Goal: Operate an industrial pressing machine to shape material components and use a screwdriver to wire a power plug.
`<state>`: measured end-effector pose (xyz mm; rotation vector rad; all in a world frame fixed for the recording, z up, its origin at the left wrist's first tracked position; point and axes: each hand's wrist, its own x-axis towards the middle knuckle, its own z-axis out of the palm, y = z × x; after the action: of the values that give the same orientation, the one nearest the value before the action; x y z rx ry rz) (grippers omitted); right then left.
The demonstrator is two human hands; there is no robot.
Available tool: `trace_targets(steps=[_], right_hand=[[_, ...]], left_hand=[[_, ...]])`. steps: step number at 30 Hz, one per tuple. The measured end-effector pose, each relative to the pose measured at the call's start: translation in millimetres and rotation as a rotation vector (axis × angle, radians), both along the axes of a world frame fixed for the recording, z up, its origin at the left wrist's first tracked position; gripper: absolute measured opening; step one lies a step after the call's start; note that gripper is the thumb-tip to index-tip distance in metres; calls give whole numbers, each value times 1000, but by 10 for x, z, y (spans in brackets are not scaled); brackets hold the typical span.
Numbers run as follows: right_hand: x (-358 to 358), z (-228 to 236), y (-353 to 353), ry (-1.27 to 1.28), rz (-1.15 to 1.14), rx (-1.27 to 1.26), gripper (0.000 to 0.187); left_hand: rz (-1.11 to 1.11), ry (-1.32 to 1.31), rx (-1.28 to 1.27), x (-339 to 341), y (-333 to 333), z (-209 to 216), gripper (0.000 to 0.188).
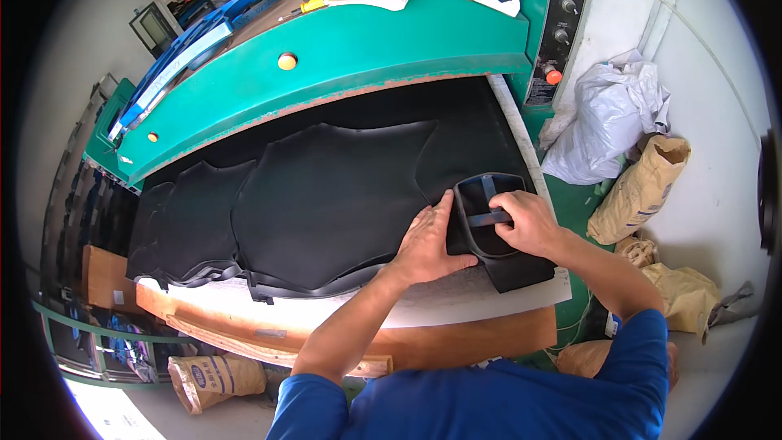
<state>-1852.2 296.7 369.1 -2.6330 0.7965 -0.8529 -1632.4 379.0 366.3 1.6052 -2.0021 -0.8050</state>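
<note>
The right hand (529, 224) is closing its grip around the crossbar of the die (487, 213), a dark frame sitting on the black sheet (326, 204) near the right edge of the bench (456, 297). The left hand (428, 244) is lying flat and open on the sheet, its thumb touching the die's left rim.

The die is sitting close to the sheet's outer edge, so it may be overhanging the material there; a slight slip of the flat hand could let the sheet creep and leave the shape short. The green press head (342, 57) is hanging just behind both hands, and fingers lingering under it would be in danger.

A stack of similar sheets (187, 220) is crowding the left side of the bench. Paper sacks (639, 191) and a white bag (611, 118) are lying on the floor to the right, hemming in the standing room.
</note>
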Motion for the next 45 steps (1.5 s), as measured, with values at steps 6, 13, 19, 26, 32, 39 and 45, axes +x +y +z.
trace_targets(steps=[6,13,19,26,32,39,45], right_hand=[[-83,292,112,-107,-108,-109,51],[-5,467,-16,449,-384,47,32],[19,637,-186,580,-105,7,13],[-101,606,-644,773,232,-138,9],[372,886,-651,532,-278,268,29],[800,278,-850,536,-605,338,42],[816,310,-811,525,-567,337,41]], left_hand=[[-42,-58,-60,-17,-11,19,110],[6,-91,-236,2,-90,-11,81],[-26,-363,-192,63,-275,-219,72],[-98,-367,-102,97,-350,-227,82],[-57,-284,-195,144,-317,-300,77],[21,-97,-317,170,-364,-354,67],[20,-128,-318,168,-363,-344,65]])
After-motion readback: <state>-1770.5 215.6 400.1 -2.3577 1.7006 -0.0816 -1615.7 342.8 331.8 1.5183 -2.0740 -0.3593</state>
